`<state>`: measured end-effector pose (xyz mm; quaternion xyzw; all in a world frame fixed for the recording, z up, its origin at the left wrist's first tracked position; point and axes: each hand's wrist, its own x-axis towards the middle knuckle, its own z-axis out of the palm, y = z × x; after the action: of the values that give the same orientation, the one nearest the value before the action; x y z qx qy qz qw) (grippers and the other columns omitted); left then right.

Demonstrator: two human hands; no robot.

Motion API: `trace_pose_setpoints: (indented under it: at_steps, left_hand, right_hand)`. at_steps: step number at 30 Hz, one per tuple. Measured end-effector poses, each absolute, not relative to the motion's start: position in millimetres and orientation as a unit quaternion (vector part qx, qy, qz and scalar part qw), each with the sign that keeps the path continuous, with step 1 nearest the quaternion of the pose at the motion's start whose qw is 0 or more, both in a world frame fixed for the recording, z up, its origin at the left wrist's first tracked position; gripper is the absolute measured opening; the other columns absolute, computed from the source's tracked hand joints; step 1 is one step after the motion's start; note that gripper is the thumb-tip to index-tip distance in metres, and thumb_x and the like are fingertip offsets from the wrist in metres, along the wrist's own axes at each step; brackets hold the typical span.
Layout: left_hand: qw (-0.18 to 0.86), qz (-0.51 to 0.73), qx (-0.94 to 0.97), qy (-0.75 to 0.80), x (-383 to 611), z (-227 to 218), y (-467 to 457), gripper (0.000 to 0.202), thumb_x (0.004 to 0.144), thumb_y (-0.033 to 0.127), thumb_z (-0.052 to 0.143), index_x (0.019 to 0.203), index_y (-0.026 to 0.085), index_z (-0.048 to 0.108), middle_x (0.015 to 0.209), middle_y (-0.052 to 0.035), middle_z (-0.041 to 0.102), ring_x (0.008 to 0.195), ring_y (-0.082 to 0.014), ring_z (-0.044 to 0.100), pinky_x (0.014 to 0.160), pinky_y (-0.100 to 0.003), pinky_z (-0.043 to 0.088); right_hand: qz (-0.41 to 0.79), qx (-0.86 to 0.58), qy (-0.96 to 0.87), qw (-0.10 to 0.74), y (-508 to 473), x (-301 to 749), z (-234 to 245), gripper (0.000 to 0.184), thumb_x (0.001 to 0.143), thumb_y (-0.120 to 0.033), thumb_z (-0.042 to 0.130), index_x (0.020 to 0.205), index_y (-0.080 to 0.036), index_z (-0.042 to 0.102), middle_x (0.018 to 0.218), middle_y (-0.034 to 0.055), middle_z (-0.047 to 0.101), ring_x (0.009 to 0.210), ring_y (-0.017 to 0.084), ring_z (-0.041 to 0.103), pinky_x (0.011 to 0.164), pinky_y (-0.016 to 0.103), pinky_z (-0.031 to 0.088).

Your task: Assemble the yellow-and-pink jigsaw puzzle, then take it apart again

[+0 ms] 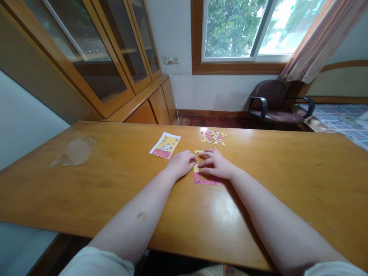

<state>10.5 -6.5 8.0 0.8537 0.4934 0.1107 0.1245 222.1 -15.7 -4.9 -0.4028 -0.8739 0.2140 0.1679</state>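
Left hand [182, 163] rests curled at the 9 o'clock edge of a part-built puzzle [205, 180] on the table [258, 184], any pinch hidden; right hand [217, 165] lies on it, fingers spread; loose pieces [213, 137] at 12 o'clock.

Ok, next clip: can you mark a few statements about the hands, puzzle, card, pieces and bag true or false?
1. The right hand lies on the partly built puzzle. True.
2. The loose pieces lie nearer the person than the puzzle. False: they lie beyond it, farther away.
3. The picture card lies left of the puzzle. True.
4. The plastic bag lies right of the puzzle. False: it is far to the left.
5. The left hand holds the card. False: the card lies apart from it.
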Motion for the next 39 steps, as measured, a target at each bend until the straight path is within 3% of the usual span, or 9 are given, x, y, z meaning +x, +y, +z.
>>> trace_pose_setpoints:
  at_steps: [7,14,20,32,39]
  left_hand:
    - [0.109,0.104,0.859,0.489,9,9,-8,0.026,0.084,0.017,0.051,0.086,0.024,0.076,0.100,-0.0037,0.066,0.091,-0.0186,0.063,0.084,-0.029,0.049]
    - [0.100,0.104,0.866,0.478,13,14,-13,0.026,0.085,0.017,0.049,0.095,0.024,0.072,0.100,-0.0042,0.066,0.091,-0.0192,0.063,0.084,-0.030,0.049]
    - [0.112,0.110,0.859,0.487,15,15,-14,0.020,0.088,0.028,0.053,0.096,0.021,0.070,0.098,-0.0057,0.066,0.091,-0.0200,0.063,0.084,-0.031,0.049]
    - [0.106,0.105,0.916,0.372,22,8,-18,0.026,0.091,0.026,0.051,0.110,0.026,0.069,0.113,-0.0027,0.069,0.106,-0.0214,0.057,0.096,-0.039,0.040]
    - [0.106,0.104,0.910,0.388,22,8,-16,0.025,0.091,0.025,0.051,0.107,0.025,0.071,0.108,-0.0018,0.072,0.102,-0.0209,0.058,0.094,-0.038,0.040]
  right_hand:
    - [0.226,-0.401,-0.866,0.198,-14,222,-8,0.022,0.084,-0.040,0.064,0.103,-0.034,0.074,0.136,0.0048,0.056,0.132,0.034,0.039,0.109,0.066,0.014]
    - [0.141,-0.461,-0.835,0.267,0,227,-19,0.021,0.085,-0.023,0.057,0.096,-0.026,0.074,0.114,0.0069,0.068,0.113,0.026,0.054,0.106,0.052,0.030]
    - [0.127,-0.486,-0.812,0.296,5,232,-24,0.018,0.085,-0.028,0.057,0.085,-0.025,0.074,0.106,0.0065,0.069,0.107,0.026,0.057,0.103,0.050,0.035]
    - [0.104,-0.512,-0.797,0.304,6,232,-23,0.017,0.083,-0.028,0.059,0.074,-0.023,0.072,0.097,0.0068,0.071,0.097,0.025,0.059,0.099,0.049,0.039]
    - [0.105,-0.445,-0.860,0.226,-1,237,-11,0.018,0.080,-0.037,0.068,0.094,-0.027,0.075,0.108,0.0064,0.067,0.106,0.027,0.052,0.103,0.052,0.032]
